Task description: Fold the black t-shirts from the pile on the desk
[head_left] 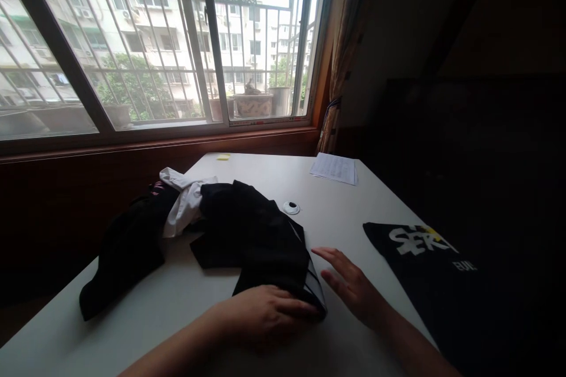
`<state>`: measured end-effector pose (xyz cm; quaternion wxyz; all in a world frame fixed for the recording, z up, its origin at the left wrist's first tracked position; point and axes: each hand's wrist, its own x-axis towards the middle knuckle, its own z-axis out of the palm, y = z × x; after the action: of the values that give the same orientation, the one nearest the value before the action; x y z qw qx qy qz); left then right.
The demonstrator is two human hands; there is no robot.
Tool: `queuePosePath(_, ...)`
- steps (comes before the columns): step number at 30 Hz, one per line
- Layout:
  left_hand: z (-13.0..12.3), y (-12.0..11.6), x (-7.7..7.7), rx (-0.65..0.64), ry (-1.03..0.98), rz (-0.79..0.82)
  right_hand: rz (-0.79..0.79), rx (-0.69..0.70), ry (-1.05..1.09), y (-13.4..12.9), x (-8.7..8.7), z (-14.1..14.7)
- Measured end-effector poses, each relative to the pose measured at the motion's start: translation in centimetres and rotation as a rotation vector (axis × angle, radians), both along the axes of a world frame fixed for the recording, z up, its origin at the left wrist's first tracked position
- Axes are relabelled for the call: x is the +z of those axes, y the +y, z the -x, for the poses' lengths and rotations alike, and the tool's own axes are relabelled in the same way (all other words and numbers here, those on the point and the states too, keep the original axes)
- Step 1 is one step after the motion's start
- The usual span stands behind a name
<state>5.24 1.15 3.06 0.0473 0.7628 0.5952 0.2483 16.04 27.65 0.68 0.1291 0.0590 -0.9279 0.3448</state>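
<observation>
A black garment (252, 224) lies in uneven folds on the white table, with a grey striped part (313, 283) showing along its right edge. My left hand (272, 312) rests palm down on its near end, fingers stretched out toward the right corner; the fingertips are partly lost in shadow. Just right of the garment, my right hand (349, 283) hovers with its fingers apart and nothing in them. Whether its fingertips touch the cloth I cannot tell.
Dark clothes (128, 241) and a white garment (183, 206) are heaped at left. A dark printed garment (420, 253) hangs over the table's (265, 168) right edge. Paper sheets (335, 168), a yellow sticky note (223, 156) and a small round white object (291, 207) lie farther back, before the window.
</observation>
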Motion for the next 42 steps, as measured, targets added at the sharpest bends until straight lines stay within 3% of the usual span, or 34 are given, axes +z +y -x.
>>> queuePosePath(4,-1.4,0.1,0.7,-0.169,-0.166,-0.007,-0.005,0.056,-0.044,-0.9,-0.1,-0.1)
queuePosePath(7,-0.7,-0.3,1.3,-0.131,-0.226,-0.055,-0.07,0.02,-0.081,-1.4,-0.1,0.2)
queuePosePath(10,1.2,-0.8,1.2,0.063,-0.214,-0.183,-0.103,-0.028,-0.08,-0.9,-0.2,0.5)
queuePosePath(14,4.1,-1.4,-0.1,0.408,-0.188,-0.338,-0.179,-0.198,0.028,2.1,-0.6,0.6)
queuePosePath(17,5.5,-1.6,-1.2,0.638,-0.179,-0.324,-0.28,-0.451,0.218,4.8,-0.5,0.1)
queuePosePath(20,6.1,-1.6,-2.0,0.747,-0.105,-0.261,-0.337,-0.624,0.389,5.6,0.6,-0.5)
queuePosePath(22,6.1,-1.5,-2.4,0.78,-0.063,-0.238,-0.319,-0.583,0.414,4.7,1.5,-0.7)
queuePosePath(25,6.2,-1.6,-2.6,0.822,-0.029,-0.247,-0.278,-0.316,0.295,2.1,2.1,-0.8)
queuePosePath(27,6.3,-1.8,-2.6,0.854,-0.01,-0.267,-0.279,-0.156,0.167,0.7,1.8,-0.6)
queuePosePath(29,6.8,-2.0,-2.7,0.888,0.005,-0.283,-0.291,-0.096,0.062,0.1,1.1,-0.4)
queuePosePath(32,7.8,-2.4,-3.2,0.958,-0.008,-0.307,-0.314,-0.111,-0.002,0.7,0.2,-0.2)
queuePosePath(36,9.3,-2.6,-4.4,1.051,-0.189,-0.349,-0.366,-0.154,0.0,2.3,0.2,-0.4)
queuePosePath(39,9.8,-2.6,-4.9,1.064,-0.302,-0.35,-0.374,-0.275,0.075,3.4,0.9,-0.7)
queuePosePath(42,9.8,-2.7,-5.1,1.05,-0.252,-0.306,-0.343,-0.455,0.251,4.5,1.6,-1.0)
